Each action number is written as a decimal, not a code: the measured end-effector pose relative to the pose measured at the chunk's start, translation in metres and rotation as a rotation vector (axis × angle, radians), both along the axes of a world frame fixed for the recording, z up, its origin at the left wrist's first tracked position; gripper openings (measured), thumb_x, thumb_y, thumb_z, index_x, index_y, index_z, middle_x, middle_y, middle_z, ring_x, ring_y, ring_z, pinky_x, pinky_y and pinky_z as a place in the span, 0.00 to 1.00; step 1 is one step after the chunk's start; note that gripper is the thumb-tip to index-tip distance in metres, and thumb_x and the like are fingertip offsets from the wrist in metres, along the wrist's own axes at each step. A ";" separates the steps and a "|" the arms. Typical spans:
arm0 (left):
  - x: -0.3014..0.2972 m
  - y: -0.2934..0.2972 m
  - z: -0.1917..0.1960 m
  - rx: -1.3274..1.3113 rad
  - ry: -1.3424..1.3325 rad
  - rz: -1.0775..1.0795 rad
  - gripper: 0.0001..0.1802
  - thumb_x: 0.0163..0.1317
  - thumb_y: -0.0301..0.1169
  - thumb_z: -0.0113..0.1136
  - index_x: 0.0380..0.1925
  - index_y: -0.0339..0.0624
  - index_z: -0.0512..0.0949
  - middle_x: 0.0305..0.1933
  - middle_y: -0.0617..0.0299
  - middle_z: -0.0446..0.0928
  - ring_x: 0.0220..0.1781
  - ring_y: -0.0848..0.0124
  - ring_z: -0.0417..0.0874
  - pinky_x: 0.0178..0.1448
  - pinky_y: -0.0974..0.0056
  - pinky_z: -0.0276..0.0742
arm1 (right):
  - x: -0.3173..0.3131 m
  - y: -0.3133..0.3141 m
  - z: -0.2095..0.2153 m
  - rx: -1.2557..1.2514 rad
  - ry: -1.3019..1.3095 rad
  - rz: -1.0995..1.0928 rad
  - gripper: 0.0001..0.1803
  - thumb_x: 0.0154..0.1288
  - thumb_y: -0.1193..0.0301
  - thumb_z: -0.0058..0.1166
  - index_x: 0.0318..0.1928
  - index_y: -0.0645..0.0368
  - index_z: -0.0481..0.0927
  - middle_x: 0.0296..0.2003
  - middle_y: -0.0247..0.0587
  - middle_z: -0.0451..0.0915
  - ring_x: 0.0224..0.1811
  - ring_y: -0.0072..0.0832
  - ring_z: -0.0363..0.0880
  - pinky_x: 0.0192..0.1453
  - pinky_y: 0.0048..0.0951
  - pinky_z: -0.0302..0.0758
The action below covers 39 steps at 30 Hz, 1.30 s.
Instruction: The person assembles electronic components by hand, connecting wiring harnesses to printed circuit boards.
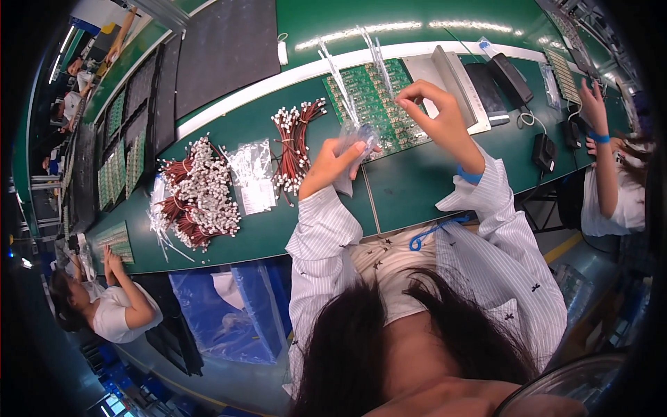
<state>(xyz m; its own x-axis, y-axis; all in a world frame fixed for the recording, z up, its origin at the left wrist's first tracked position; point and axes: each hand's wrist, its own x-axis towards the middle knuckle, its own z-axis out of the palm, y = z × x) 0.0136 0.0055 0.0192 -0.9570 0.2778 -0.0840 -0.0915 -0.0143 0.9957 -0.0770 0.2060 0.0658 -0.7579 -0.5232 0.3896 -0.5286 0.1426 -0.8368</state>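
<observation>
My left hand (332, 165) is closed round a crinkled clear plastic bag (360, 139) at the near edge of a green circuit board panel (408, 132). Long thin translucent strips (337, 76) rise from that bag across the board. My right hand (445, 118) is over the panel's right part, thumb and forefinger pinched together. Another translucent strip (379, 59) reaches down beside these fingertips. Whatever they pinch is too small to make out. Left of my left hand lies a tied bundle of red-brown wires with white connectors (288, 142).
Further left are a clear bag of white parts (254, 177) and a large heap of connector wires (198, 191). A metal bracket (451, 83) and black power adapters (511, 80) lie right. Co-workers sit left (125, 306) and right (611, 187). A blue bin (229, 313) stands below the table.
</observation>
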 end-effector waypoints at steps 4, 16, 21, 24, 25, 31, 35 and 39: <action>0.000 0.003 0.002 0.010 -0.019 -0.025 0.20 0.60 0.44 0.47 0.35 0.36 0.78 0.14 0.70 0.66 0.16 0.82 0.63 0.22 0.75 0.58 | 0.014 -0.004 0.004 -0.020 0.078 0.080 0.05 0.53 0.78 0.52 0.32 0.65 0.75 0.30 0.39 0.75 0.33 0.25 0.72 0.39 0.23 0.67; 0.001 0.004 0.007 -0.030 -0.021 -0.108 0.20 0.60 0.44 0.48 0.35 0.36 0.77 0.13 0.69 0.66 0.15 0.81 0.63 0.20 0.75 0.59 | 0.022 -0.010 0.009 0.072 0.094 0.183 0.02 0.52 0.79 0.51 0.28 0.65 0.73 0.25 0.40 0.74 0.31 0.30 0.72 0.38 0.27 0.68; 0.002 0.006 0.006 -0.018 -0.023 -0.075 0.19 0.59 0.43 0.48 0.34 0.37 0.77 0.13 0.69 0.65 0.15 0.81 0.63 0.20 0.75 0.59 | 0.024 -0.013 0.010 0.098 0.057 0.152 0.04 0.52 0.78 0.52 0.29 0.66 0.73 0.26 0.40 0.74 0.31 0.29 0.73 0.37 0.26 0.68; 0.001 0.006 0.003 -0.010 -0.034 -0.073 0.19 0.59 0.43 0.49 0.34 0.37 0.77 0.13 0.69 0.65 0.15 0.81 0.63 0.20 0.75 0.59 | 0.023 -0.013 0.011 0.163 0.021 0.162 0.05 0.52 0.77 0.53 0.30 0.66 0.74 0.27 0.41 0.75 0.31 0.28 0.73 0.37 0.26 0.68; 0.001 0.005 0.003 -0.009 -0.044 -0.083 0.19 0.59 0.43 0.49 0.34 0.37 0.77 0.13 0.69 0.65 0.15 0.81 0.63 0.20 0.75 0.59 | 0.022 -0.012 0.011 0.186 0.019 0.176 0.06 0.52 0.77 0.54 0.30 0.66 0.74 0.28 0.40 0.75 0.31 0.28 0.73 0.37 0.25 0.69; 0.002 0.005 0.007 -0.017 -0.035 -0.074 0.19 0.59 0.44 0.48 0.34 0.38 0.77 0.11 0.70 0.64 0.15 0.82 0.63 0.21 0.75 0.57 | 0.018 -0.008 0.009 0.052 0.016 0.151 0.05 0.51 0.78 0.55 0.30 0.65 0.78 0.27 0.41 0.78 0.31 0.29 0.75 0.38 0.25 0.70; 0.002 0.005 0.004 -0.023 -0.030 -0.066 0.20 0.59 0.45 0.48 0.34 0.39 0.78 0.11 0.70 0.63 0.15 0.82 0.63 0.22 0.75 0.56 | 0.017 -0.003 0.014 0.087 0.092 0.066 0.05 0.50 0.78 0.56 0.30 0.64 0.79 0.28 0.40 0.79 0.32 0.29 0.75 0.39 0.25 0.71; 0.001 0.006 0.004 -0.028 -0.037 -0.071 0.20 0.59 0.45 0.48 0.34 0.39 0.78 0.10 0.70 0.63 0.15 0.81 0.63 0.21 0.75 0.57 | 0.014 0.002 0.015 0.171 0.123 0.061 0.05 0.48 0.78 0.57 0.28 0.64 0.78 0.27 0.39 0.78 0.32 0.29 0.75 0.38 0.25 0.70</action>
